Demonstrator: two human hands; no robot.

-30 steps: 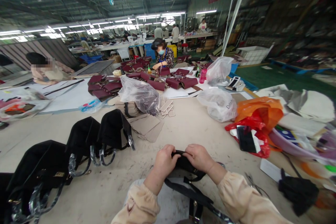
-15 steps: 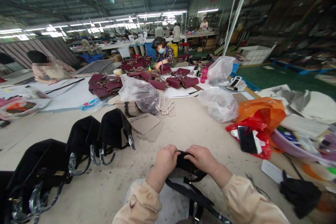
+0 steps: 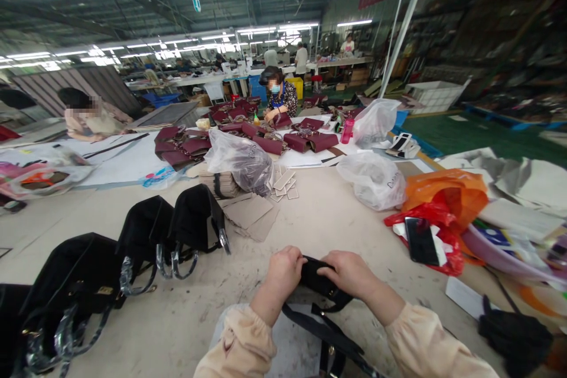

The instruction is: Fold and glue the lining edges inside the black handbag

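Note:
In front of me at the bottom centre is a black handbag (image 3: 319,281) with straps and small gold-coloured fittings. My left hand (image 3: 286,267) is closed on the left end of its upper edge. On the other side, my right hand (image 3: 345,271) grips the same edge, thumb on top and fingers out of sight behind it. A dark strap (image 3: 319,326) hangs across the bag's near side. Beneath it lies a pale sheet (image 3: 290,345). The bag's lower part runs out of the frame.
Several black handbags (image 3: 144,230) with plastic-wrapped handles stand on the left. Ahead are cardboard pieces (image 3: 250,214) and a clear plastic bag (image 3: 241,159). A phone (image 3: 422,240) rests on a red bag at right, near a black glove-like item (image 3: 514,333). A co-worker (image 3: 280,94) sits beyond maroon bags (image 3: 310,140).
My right hand has shifted slightly right along the bag's edge, while my left hand keeps its hold. The whole view has moved a little as my head turned.

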